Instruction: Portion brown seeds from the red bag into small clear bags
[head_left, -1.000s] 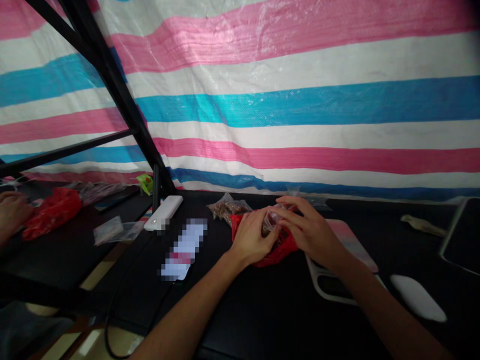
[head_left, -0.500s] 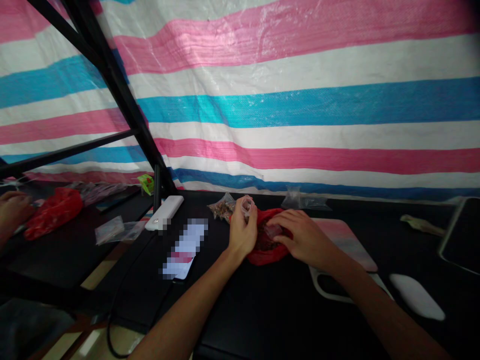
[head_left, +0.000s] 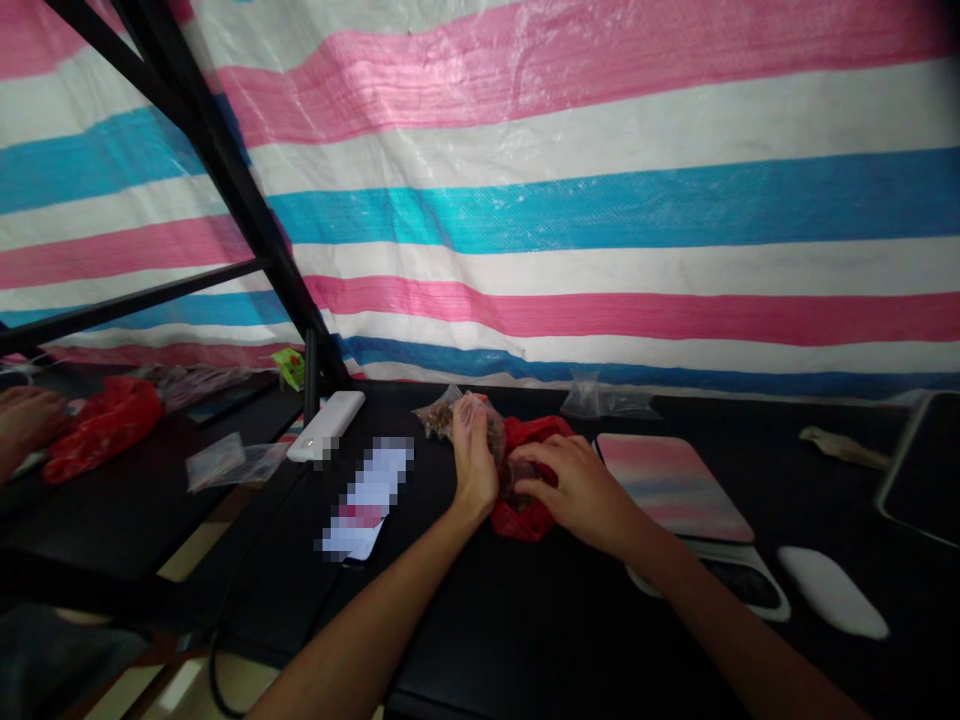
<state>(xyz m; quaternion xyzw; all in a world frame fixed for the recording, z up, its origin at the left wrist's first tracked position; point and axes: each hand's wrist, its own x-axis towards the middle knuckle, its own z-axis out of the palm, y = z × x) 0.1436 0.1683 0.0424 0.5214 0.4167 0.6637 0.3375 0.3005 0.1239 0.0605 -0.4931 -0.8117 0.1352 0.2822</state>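
Observation:
My left hand (head_left: 474, 470) is closed around a clear plastic bag (head_left: 491, 428) with small brownish bits in it. Right beside it, an open red plastic bag (head_left: 523, 523) rests on the black table, with dark brown bits inside. My right hand (head_left: 581, 490) reaches over the red bag's opening, fingers curled around a small translucent cup-like thing (head_left: 517, 474), partly hidden by them. Behind my left hand lies another clear bag (head_left: 435, 416) filled with brown bits.
Left of my arms lie a phone (head_left: 369, 500) and a white oblong device (head_left: 328, 426). Rightward are a pink patterned pad (head_left: 675, 485) and a white mouse-like object (head_left: 832, 590). Clear bags (head_left: 600, 397) lie behind. At far left, another person's hand (head_left: 28, 420) is near a red bag (head_left: 105, 425).
My right hand has moved left with the translucent thing, towards my left hand. The left hand has turned, and its bag's mouth now leans towards the red bag. The pink pad shows more.

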